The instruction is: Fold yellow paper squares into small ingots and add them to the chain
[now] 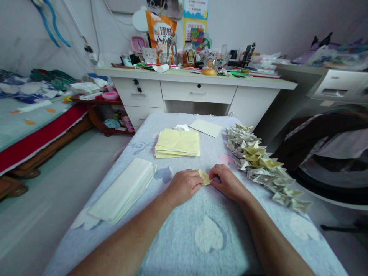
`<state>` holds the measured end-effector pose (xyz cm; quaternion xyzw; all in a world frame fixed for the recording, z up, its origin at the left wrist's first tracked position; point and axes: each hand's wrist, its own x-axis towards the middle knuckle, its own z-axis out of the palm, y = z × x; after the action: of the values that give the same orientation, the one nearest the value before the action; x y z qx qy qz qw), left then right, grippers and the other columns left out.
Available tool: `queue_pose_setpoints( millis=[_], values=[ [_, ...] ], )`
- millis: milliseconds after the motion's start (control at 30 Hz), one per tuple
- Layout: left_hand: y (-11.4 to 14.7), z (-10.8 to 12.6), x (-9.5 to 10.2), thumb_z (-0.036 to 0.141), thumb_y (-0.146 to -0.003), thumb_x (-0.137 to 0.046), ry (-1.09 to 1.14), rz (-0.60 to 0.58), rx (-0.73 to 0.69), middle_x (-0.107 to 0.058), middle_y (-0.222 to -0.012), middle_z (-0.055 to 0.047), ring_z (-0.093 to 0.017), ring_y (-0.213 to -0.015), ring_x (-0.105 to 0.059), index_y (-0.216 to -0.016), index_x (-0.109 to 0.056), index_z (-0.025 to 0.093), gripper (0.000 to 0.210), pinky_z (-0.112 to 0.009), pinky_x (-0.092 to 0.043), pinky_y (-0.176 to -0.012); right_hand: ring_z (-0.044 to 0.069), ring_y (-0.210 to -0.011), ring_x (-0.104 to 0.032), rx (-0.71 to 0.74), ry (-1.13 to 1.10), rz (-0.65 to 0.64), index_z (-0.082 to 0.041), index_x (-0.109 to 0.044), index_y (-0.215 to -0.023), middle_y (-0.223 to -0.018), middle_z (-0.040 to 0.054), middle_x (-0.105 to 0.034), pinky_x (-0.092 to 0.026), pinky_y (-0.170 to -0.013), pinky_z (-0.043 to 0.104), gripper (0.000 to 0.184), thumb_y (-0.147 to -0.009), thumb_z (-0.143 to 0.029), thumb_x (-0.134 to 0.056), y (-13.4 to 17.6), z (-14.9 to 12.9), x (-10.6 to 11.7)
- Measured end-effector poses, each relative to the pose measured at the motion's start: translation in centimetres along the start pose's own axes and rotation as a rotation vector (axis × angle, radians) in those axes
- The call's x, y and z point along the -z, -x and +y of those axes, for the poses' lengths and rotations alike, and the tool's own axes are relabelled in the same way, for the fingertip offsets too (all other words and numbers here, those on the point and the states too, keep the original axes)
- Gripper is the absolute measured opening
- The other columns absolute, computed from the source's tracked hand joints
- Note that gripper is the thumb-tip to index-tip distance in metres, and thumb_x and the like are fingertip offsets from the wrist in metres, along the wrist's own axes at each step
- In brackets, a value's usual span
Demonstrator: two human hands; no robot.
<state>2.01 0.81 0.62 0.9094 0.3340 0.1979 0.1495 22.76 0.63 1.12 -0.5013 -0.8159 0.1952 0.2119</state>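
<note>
A small folded piece of yellow paper point(205, 177) is between my two hands, low over the cloth-covered table. My left hand point(185, 184) pinches its left edge, fingers closed. On the other side my right hand point(225, 180) grips the right edge between thumb and fingers. Beyond them lies a stack of yellow paper sheets point(177, 142). To the left is a pile of long white folded paper point(123, 189). Rows of folded paper shapes point(258, 165), mostly greyish with several yellow ones, stand along the right side of the table.
A pale sheet point(205, 127) lies at the table's far end. Behind stands a white desk point(198, 92) crowded with a jar point(189, 54), an orange bag point(161, 36) and other items. A bed point(37, 122) is at left, a washing machine point(330, 145) at right.
</note>
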Motion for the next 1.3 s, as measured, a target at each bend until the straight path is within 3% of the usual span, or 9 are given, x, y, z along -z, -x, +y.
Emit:
queue_pose_setpoints(
  millis=[167, 600, 967, 1300],
  values=[
    [-0.1, 0.1, 0.1, 0.019, -0.088, -0.052, -0.006, 0.015, 0.029, -0.065, -0.083, -0.002, -0.016, -0.082, -0.058, -0.086, -0.066, 0.021, 0.014, -0.029, -0.043, -0.076, 0.017, -0.079, -0.05, -0.001, 0.011, 0.0, -0.019, -0.063, -0.071, -0.076, 0.0013, -0.06, -0.035, -0.073, 0.029, 0.01, -0.074, -0.009, -0.062, -0.1, 0.0, 0.1],
    [-0.5, -0.3, -0.5, 0.024, -0.085, -0.055, 0.059, 0.103, 0.304, -0.058, -0.075, 0.0, -0.015, -0.076, -0.055, -0.074, -0.059, 0.018, 0.014, -0.026, -0.038, -0.067, 0.019, -0.086, -0.048, -0.071, 0.066, 0.013, -0.019, -0.065, -0.079, -0.086, 0.0047, -0.057, -0.034, -0.076, 0.032, 0.014, -0.086, -0.028, -0.058, 0.0, -0.1, -0.5],
    [-0.1, -1.4, -0.1, 0.025, -0.08, -0.06, 0.086, 0.111, 0.352, -0.056, -0.082, -0.001, -0.017, -0.085, -0.052, -0.069, -0.062, 0.019, 0.013, -0.029, -0.04, -0.078, 0.02, -0.086, -0.044, -0.174, 0.09, 0.066, -0.019, -0.062, -0.073, -0.087, 0.0048, -0.055, -0.031, -0.074, 0.033, 0.015, -0.086, -0.025, -0.056, -0.3, -0.7, -1.4],
    [-0.3, -0.7, -0.1, 0.028, -0.084, -0.057, -0.091, 0.077, 0.399, -0.056, -0.084, -0.004, -0.019, -0.086, -0.051, -0.071, -0.061, 0.019, 0.016, -0.032, -0.038, -0.078, 0.02, -0.084, -0.044, -0.211, 0.131, 0.1, -0.018, -0.061, -0.069, -0.088, 0.006, -0.056, -0.031, -0.073, 0.032, 0.017, -0.085, -0.025, -0.058, -0.4, -1.0, -1.7]
  ],
)
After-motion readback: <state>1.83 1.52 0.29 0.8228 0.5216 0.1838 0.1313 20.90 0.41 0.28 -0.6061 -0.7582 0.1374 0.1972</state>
